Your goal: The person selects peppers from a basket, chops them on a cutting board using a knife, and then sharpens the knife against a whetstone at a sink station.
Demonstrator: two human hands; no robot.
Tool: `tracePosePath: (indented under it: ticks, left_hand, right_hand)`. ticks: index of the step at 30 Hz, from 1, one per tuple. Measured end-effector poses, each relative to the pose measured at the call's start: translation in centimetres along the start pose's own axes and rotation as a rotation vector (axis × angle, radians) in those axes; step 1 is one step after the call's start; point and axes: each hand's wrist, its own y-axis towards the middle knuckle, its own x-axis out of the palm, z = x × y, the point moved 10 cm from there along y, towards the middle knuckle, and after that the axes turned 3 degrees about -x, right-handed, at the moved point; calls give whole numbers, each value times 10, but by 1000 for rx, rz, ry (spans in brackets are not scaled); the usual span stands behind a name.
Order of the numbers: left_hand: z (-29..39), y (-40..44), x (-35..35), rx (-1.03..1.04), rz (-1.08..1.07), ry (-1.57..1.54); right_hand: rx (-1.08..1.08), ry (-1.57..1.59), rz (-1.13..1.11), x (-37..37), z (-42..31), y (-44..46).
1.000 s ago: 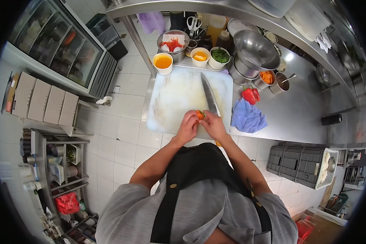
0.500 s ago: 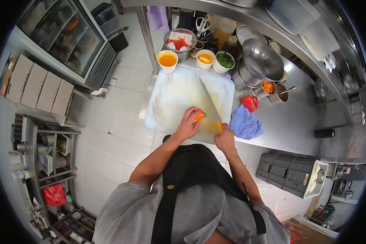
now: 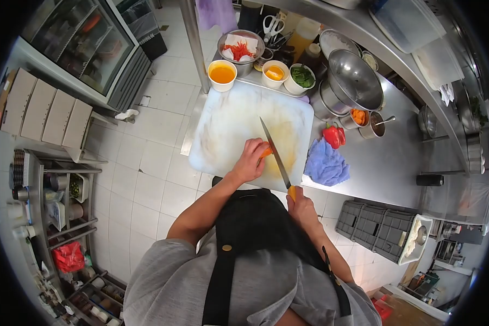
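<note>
On the white cutting board (image 3: 223,130), my left hand (image 3: 250,161) is closed over an orange pepper (image 3: 267,151), most of it hidden under the fingers. My right hand (image 3: 303,211) grips the yellow handle of a long kitchen knife (image 3: 277,155) at the board's near edge. The blade points away from me, its middle right beside the pepper; whether it touches cannot be made out. A crumpled blue cloth (image 3: 326,163) lies to the right of the board, with a red bell pepper (image 3: 333,136) just beyond it.
Behind the board stand a cup of orange liquid (image 3: 222,75), a cup with an orange-yellow item (image 3: 275,73), a cup of green leaves (image 3: 300,79) and a bowl of red strips (image 3: 240,52). Metal bowls (image 3: 355,80) are stacked at right. A steel shelf (image 3: 320,16) overhangs the back.
My right hand has drawn the knife toward me and down, bringing the blade beside the orange pepper. My left hand has shifted slightly left and now covers more of the pepper.
</note>
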Motion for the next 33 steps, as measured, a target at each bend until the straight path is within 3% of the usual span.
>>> tracePosePath:
  ticks: [8, 14, 16, 22, 33]
  left_hand:
    - [5, 3, -2, 18, 1, 31]
    - [2, 1, 2, 21, -10, 43]
    - [3, 2, 2, 22, -18, 43]
    - [0, 1, 4, 32, -23, 33]
    - [6, -4, 0, 118, 51, 10]
  right_hand:
    - [-48, -10, -4, -7, -11, -5]
    - [-30, -157, -160, 0, -22, 6]
    - [-153, -324, -220, 7, -35, 14]
    - [-64, -201, -306, 9, -34, 37]
    - [-64, -140, -248, 13, -44, 70]
